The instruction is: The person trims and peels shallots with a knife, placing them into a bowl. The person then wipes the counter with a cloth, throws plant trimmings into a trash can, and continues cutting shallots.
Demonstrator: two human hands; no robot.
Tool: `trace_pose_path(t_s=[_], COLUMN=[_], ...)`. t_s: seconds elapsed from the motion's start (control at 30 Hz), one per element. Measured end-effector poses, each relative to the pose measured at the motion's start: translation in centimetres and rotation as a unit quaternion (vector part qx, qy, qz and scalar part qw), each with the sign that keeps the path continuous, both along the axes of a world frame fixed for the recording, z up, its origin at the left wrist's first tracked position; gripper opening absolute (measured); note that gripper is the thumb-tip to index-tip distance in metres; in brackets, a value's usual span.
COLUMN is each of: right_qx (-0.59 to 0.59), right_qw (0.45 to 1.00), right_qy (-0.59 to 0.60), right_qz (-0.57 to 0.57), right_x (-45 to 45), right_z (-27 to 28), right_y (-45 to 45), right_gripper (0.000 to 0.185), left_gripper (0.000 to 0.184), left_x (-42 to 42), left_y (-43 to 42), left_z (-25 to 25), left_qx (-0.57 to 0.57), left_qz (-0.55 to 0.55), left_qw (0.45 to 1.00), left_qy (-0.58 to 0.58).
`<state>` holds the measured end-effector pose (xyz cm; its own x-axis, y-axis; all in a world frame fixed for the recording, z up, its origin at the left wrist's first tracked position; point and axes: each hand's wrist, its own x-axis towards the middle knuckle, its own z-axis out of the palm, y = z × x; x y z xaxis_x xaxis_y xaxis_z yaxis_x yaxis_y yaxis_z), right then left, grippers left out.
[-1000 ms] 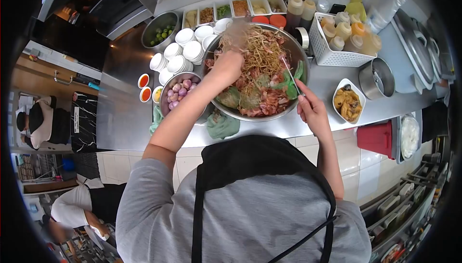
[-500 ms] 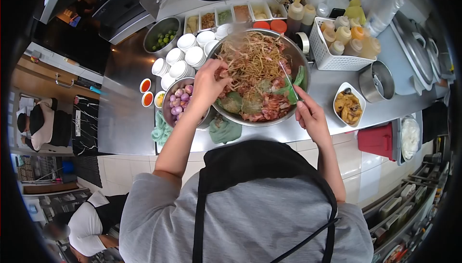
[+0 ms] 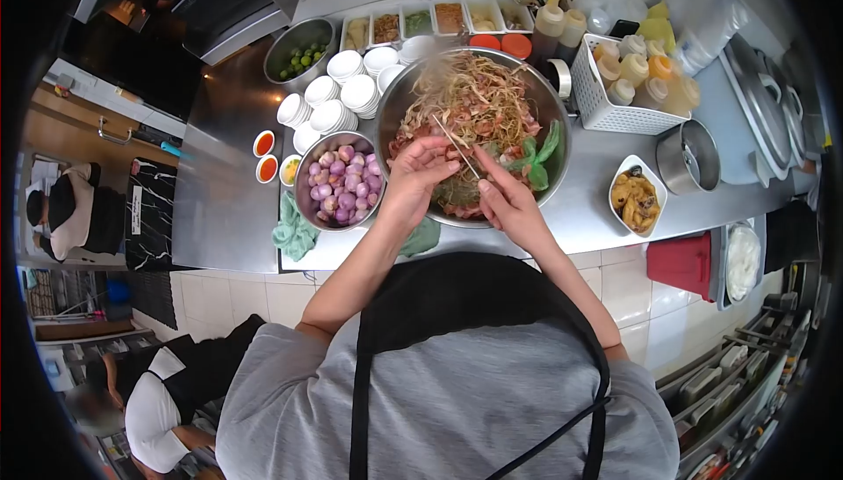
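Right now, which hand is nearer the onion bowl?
Left. The left hand is just right of the onion bowl, at the large bowl's near side; the right hand is farther right, holding a thin tool.

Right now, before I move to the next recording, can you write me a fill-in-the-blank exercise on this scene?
The thin tool over the large bowl is held in the person's ____ hand.
In the picture, the purple onions lie to the ____ of the large bowl.
The squeeze bottles stand in a basket coloured ____.
The number of small dishes of red sauce is ____.

Missing words: right; left; white; two.
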<state>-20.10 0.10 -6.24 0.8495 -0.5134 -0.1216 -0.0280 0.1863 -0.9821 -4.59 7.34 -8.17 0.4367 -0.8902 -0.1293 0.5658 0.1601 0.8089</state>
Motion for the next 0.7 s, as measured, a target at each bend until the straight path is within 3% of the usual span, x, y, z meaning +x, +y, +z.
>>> trace_pose_path(t_s=[0.27, 0.33, 0.4, 0.57, 0.7], right_qx=[-0.057, -0.065, -0.042, 0.031, 0.008], right_qw=[0.997, 0.994, 0.993, 0.994, 0.994], right_qy=[-0.012, 0.031, -0.006, -0.003, 0.013], right_qz=[-0.056, -0.083, -0.114, -0.104, -0.112], right_x=[0.6, 0.6, 1.1, 0.8, 0.5], right_z=[-0.6, -1.3, -1.7, -0.4, -1.1], right_y=[0.1, 0.0, -0.1, -0.9, -1.3], right_gripper=[0.041, 0.033, 0.023, 0.021, 0.021], left_gripper=[0.027, 0.024, 0.026, 0.03, 0.031], left_x=[-0.7, -1.2, -2.1, -2.5, -1.6], left_y=[-0.3, -0.1, 0.2, 0.0, 0.0], left_z=[0.2, 0.5, 0.6, 0.4, 1.3], left_qx=[0.027, 0.033, 0.016, 0.009, 0.009], left_qz=[0.024, 0.015, -0.012, -0.008, -0.045], left_qw=[0.994, 0.991, 0.993, 0.995, 0.998], left_qy=[-0.105, -0.126, -0.115, -0.099, -0.038])
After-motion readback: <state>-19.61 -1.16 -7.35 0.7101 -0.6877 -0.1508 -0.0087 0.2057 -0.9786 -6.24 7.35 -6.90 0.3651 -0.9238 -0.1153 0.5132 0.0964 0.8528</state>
